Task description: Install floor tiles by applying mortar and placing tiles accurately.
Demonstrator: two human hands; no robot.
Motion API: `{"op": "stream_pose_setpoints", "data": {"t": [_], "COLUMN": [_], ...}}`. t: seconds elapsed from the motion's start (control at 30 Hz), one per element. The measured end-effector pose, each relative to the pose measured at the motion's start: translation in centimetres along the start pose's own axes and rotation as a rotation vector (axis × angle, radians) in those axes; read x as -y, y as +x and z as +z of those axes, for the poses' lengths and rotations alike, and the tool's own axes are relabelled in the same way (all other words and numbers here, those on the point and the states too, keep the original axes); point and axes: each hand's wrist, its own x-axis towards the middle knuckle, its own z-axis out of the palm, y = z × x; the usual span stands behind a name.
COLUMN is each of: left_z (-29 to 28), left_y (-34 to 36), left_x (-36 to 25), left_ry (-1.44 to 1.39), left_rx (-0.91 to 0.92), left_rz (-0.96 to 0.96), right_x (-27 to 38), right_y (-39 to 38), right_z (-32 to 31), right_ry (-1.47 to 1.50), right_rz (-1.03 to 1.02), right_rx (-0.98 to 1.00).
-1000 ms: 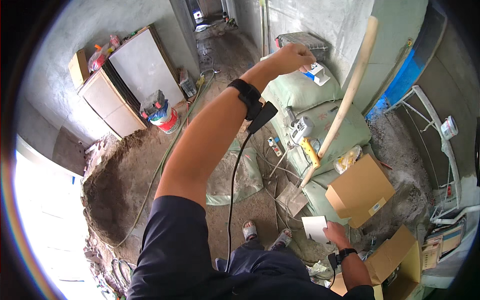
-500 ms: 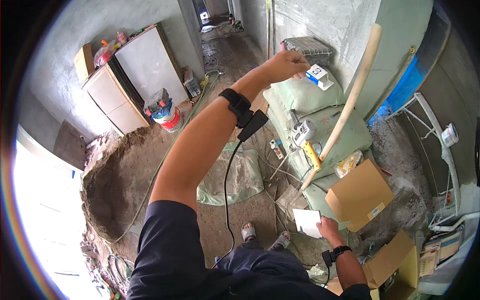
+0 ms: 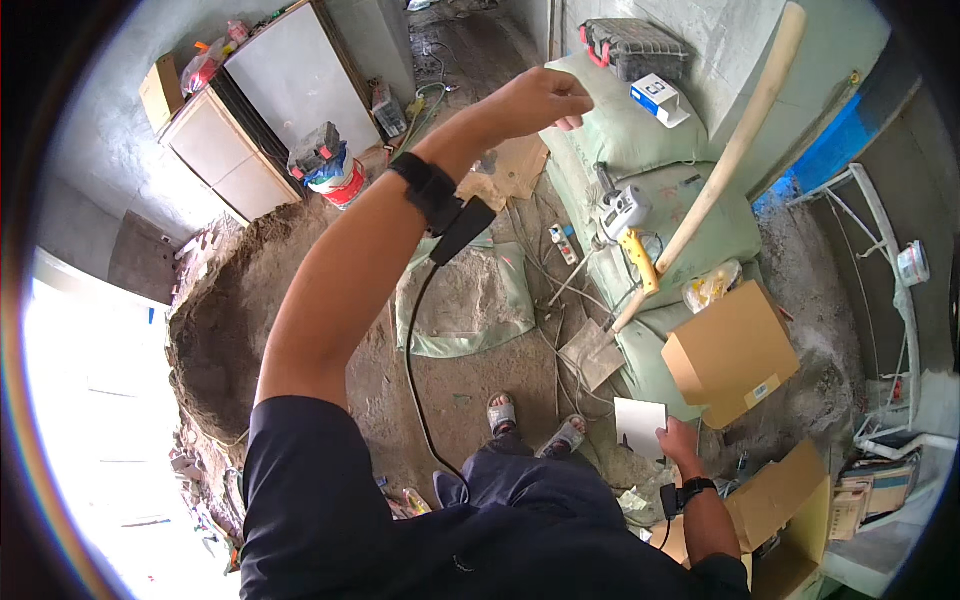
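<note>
Open brown carton (image 3: 733, 352) beside sacks (image 3: 640, 170)

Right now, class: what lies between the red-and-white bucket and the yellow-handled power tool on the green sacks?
In the head view, the left hand and its raised forearm cross between the bucket and the power tool, with flattened cardboard on the floor beneath.

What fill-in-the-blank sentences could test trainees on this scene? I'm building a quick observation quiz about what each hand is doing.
1. The right hand holds a flat white ____ by its edge.
2. The left hand is raised over stacked green ____.
3. A power drill with a ____ handle lies on those stacked things.
4. A long wooden handle leans against the ____.

Missing words: card; sacks; yellow; wall
</note>
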Motion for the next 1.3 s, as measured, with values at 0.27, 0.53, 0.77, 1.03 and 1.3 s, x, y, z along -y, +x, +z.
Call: {"op": "stream_pose_setpoints", "data": {"t": [0.27, 0.53, 0.77, 1.03, 1.3], "left_z": [0.3, 0.2, -1.1, -4.4, 13.5], "left_y": [-2.5, -2.9, -2.0, 7.3, 7.6], "left_x": [2.1, 2.5, 2.0, -1.6, -8.6], "left_ry": [0.016, -0.035, 0.039, 0.128, 0.015], "left_rx": [0.061, 0.047, 0.075, 0.019, 0.371], "left_rz": [-0.055, -0.018, -0.006, 0.175, 0.294], "right_x": [-1.2, 0.1, -0.8, 0.4, 2.4], "right_y": [-0.3, -0.1, 0.0, 0.7, 1.1], "right_z": [1.3, -0.9, -0.1, -0.9, -1.6], "right_ry": [0.114, 0.091, 0.079, 0.013, 0.057], "right_rz": [-0.01, 0.0, -0.035, -0.048, -0.078], "right_rx": [-0.084, -0.121, -0.102, -0.028, -0.06]}}
